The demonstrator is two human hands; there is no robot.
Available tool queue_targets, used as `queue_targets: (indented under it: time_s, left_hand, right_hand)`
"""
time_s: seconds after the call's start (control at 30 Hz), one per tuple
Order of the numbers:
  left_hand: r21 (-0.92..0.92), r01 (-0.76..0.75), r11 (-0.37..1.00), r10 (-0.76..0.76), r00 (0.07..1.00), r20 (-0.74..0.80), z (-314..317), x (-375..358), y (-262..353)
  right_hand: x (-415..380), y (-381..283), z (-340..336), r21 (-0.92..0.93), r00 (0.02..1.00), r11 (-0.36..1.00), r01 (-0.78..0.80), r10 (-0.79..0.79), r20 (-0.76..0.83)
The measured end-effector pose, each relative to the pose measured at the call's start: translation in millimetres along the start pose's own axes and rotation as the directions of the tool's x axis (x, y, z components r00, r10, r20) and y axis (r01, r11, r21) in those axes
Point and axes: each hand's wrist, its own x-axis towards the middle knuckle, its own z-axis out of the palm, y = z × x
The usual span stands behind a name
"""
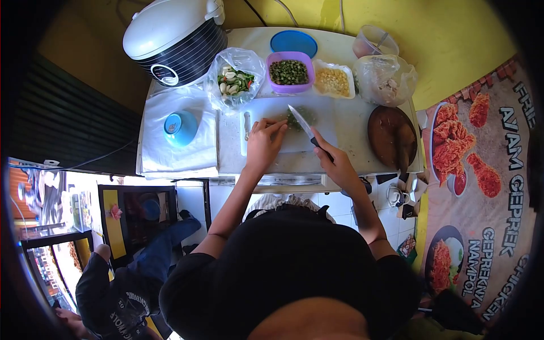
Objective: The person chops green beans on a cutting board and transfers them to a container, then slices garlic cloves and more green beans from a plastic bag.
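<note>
My right hand (336, 165) grips a knife (304, 121) by its black handle, the blade angled up and left over a white cutting board (270, 107). Beneath and beside the blade lies a small heap of chopped greens (309, 116). My left hand (266, 143) rests on the board left of the blade, fingertips bunched together and pressed down. What those fingers hold is hidden. Just beyond the board stand a purple container (290, 87) of chopped green pieces and a white tray (352, 89) of chopped pale yellow pieces.
A plastic bag (218, 73) with garlic and chillies sits back left, near a rice cooker (170, 39). A blue bowl (181, 128) rests on plastic sheets at left. On the right are a clear bag (387, 79) and a round brown mortar (381, 136) with a pestle. Another person (122, 289) is lower left.
</note>
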Motion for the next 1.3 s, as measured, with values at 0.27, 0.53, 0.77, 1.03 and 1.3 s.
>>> queue_targets:
  time_s: [0.27,0.53,0.77,1.03,1.3]
  left_hand:
    - [-0.061,0.048,0.997,-0.052,0.996,-0.067,-40,12,-22]
    - [0.059,0.000,0.998,0.008,0.991,-0.135,-100,66,-50]
    - [0.181,-0.167,0.969,0.134,0.974,0.180,-94,99,-77]
    - [0.052,-0.144,0.988,0.145,0.989,-0.006,-95,96,-61]
    - [-0.150,-0.086,0.985,0.116,0.972,0.204,-40,21,-14]
  right_hand:
    - [8,-5,9,-0.157,0.989,0.987,0.021,0.003,0.149]
    - [17,-8,-1,-0.142,0.995,0.990,0.004,0.010,0.096]
    - [27,8,6,-0.142,0.982,0.980,0.140,-0.119,0.147]
    - [25,16,2,-0.167,0.986,0.977,0.131,-0.111,0.124]
    - [20,14,0,-0.160,0.998,0.987,0.021,-0.011,0.066]
